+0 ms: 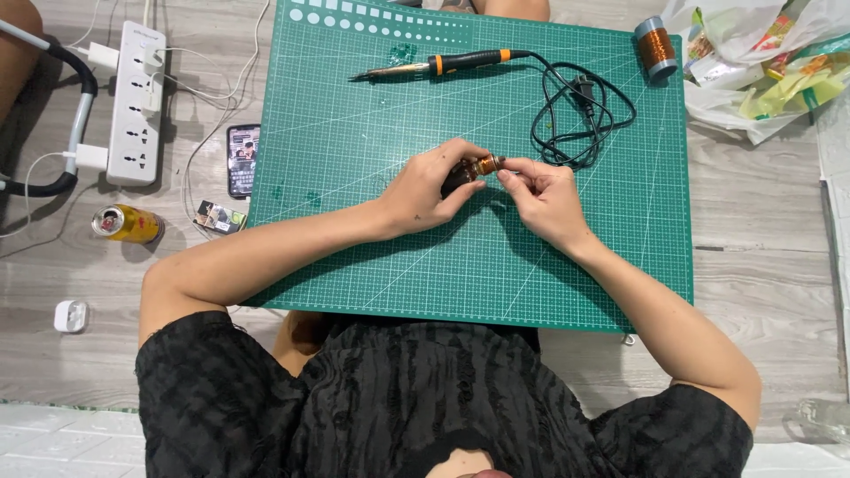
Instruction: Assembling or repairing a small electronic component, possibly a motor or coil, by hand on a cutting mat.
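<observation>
Fingers of left hand [431,188] wrapped round small dark part w/ copper winding [471,170]; right hand [542,196] fingertips pinch its end, over middle of green mat [372,248]. Soldering iron [443,64] lies further back.

Green cutting mat [460,265] on a grey wood-look floor [761,265]. Far side of mat — soldering iron [443,64] with black-and-orange handle, its black cord [580,111] coiled to the right; copper wire spool [656,48] at the far right corner. Left of mat — white power strip [135,102], phone [243,159], yellow drink can [127,224], small white case [71,316]. Far right: plastic bags [761,62].
</observation>
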